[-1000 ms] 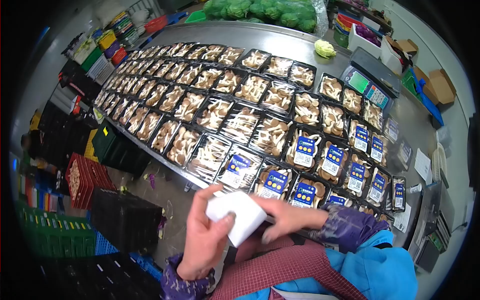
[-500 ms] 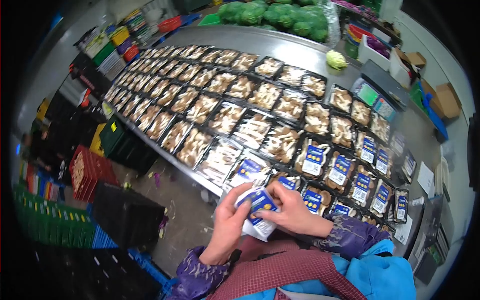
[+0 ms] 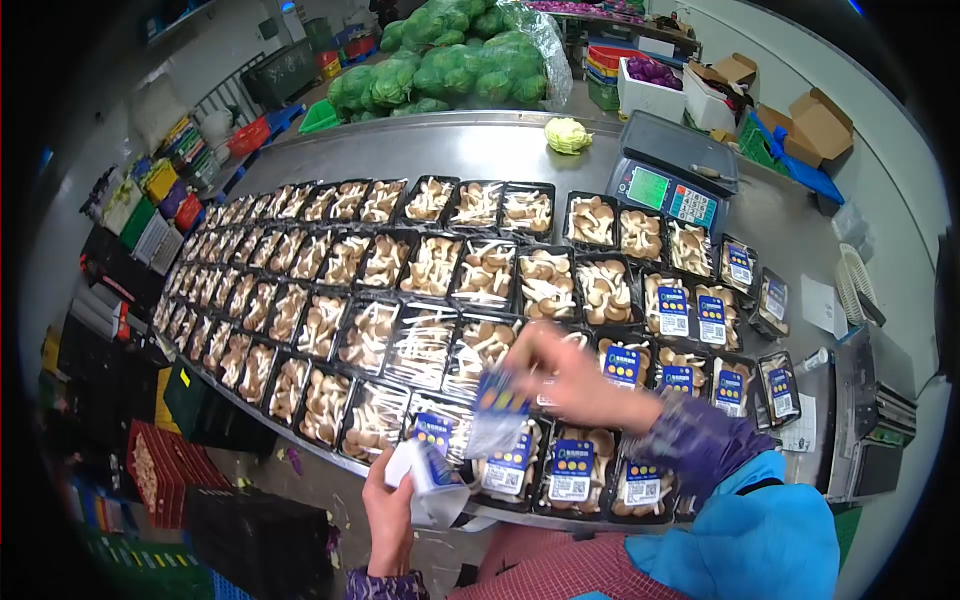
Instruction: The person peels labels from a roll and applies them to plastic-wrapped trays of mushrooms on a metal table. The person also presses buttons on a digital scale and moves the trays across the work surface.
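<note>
My left hand grips a roll of labels, its white backing bent into a loop at the table's front edge. Smeared by motion, my right hand holds a single blue-and-white label by its upper edge, above the front rows. Beneath and around it lie black trays of mushrooms wrapped in film. A labelled tray sits just under the held label, and other labelled trays extend to the right. Bare-topped trays such as this one stretch to the left in long rows.
The steel table carries a scale and a cabbage at the back. Green netted cabbages are heaped beyond. A white basket lies right; a red crate and black crate stand left on the floor.
My hands have come apart: the right has drawn a label away and up over the trays, while the left keeps the roll lower left. The head view has shifted.
</note>
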Action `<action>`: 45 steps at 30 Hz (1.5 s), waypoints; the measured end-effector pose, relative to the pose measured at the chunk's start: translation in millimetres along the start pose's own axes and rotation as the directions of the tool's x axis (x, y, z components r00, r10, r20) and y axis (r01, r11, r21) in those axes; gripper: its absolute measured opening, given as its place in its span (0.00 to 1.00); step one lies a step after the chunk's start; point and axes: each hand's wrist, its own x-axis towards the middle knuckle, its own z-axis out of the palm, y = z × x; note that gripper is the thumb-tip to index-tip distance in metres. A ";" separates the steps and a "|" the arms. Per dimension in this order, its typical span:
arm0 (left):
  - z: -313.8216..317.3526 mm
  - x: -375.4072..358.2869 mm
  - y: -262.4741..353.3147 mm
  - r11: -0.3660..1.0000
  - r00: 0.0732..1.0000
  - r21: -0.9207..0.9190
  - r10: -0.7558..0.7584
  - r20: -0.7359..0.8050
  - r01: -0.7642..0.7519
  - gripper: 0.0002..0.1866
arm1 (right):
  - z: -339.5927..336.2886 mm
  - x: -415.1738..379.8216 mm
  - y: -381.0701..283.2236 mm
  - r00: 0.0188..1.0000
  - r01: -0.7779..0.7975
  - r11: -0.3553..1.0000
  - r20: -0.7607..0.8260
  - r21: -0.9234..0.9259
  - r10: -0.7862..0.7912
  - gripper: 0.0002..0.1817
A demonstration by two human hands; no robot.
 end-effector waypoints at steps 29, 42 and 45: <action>11.2 -11.6 81.4 0.806 0.994 -0.582 0.073 -0.078 -0.104 0.22 | 109.7 -12.6 16.3 0.901 -0.340 0.795 0.417 0.502 0.121 0.13; 26.7 -28.5 49.7 0.771 0.896 -0.532 -0.111 0.430 0.351 0.21 | 88.9 -7.2 11.8 0.760 0.592 0.639 0.077 -0.491 -0.645 0.20; 37.5 -22.4 52.7 0.765 0.862 -0.494 -0.153 0.484 0.413 0.26 | 80.0 -15.4 23.9 0.745 0.597 0.606 0.084 -0.526 -0.662 0.12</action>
